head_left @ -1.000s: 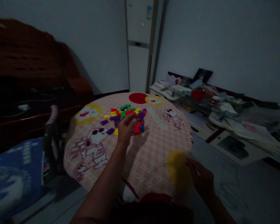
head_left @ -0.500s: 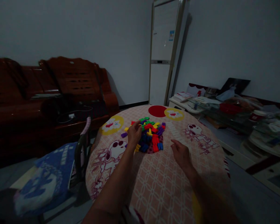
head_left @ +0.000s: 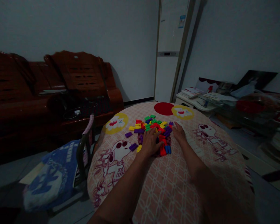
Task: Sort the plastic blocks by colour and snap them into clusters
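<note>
A pile of small plastic toy blocks [head_left: 162,151] in red, yellow, green, blue and purple lies on the round table. My left hand [head_left: 151,142] rests over the middle of the pile, fingers spread on the blocks and hiding those beneath. No block shows gripped in it. At the pile's right edge is my right hand [head_left: 179,133], its fingers stretched out close to a purple block [head_left: 171,123]; whether they touch is too small to tell. Loose purple blocks [head_left: 133,147] lie left of the pile, near a yellow block [head_left: 139,148].
A patterned cloth [head_left: 163,186] covers the table. Right of my right hand lies a faint whitish strip [head_left: 194,144]. A chair with a blue cover [head_left: 53,174] stands at the left, before a wooden sofa [head_left: 84,77]. A cluttered glass-topped cabinet [head_left: 224,107] runs along the right.
My left hand has moved right and down onto the middle of the pile, its fingers spreading. My right hand has moved forward to the pile's right edge. The view has turned slightly left.
</note>
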`<state>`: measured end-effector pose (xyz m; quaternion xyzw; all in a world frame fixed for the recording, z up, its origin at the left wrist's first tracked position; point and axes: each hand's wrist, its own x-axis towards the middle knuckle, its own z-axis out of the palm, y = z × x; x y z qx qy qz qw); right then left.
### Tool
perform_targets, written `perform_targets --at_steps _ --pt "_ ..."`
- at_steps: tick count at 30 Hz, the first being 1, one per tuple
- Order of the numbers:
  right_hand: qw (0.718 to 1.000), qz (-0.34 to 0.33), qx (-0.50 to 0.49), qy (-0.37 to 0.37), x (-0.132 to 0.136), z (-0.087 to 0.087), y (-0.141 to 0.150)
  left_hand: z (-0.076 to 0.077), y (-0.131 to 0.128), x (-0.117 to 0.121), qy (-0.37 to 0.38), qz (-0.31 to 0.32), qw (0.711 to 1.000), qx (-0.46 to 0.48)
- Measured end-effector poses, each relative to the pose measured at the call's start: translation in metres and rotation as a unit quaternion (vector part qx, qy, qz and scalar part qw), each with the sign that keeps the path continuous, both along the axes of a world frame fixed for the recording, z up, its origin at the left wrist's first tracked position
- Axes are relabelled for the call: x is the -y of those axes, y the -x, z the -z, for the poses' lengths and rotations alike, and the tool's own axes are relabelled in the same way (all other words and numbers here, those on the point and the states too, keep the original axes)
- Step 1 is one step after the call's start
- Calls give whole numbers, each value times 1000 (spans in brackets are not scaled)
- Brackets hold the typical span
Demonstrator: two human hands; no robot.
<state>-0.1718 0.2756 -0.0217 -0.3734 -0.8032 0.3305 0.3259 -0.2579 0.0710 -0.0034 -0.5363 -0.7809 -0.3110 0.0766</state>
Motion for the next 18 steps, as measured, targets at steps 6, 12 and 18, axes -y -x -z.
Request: perform_targets --at_steps 6,12,18 --pt "991 -131 32 -19 22 2 13 5 18 6 18 -45 999 -1" --pt "966 -252 -14 58 51 6 -7 8 43 15 -6 -124 992 7" --pt "979 -142 -118 85 46 4 -17 -1 35 17 -57 -108 992 20"
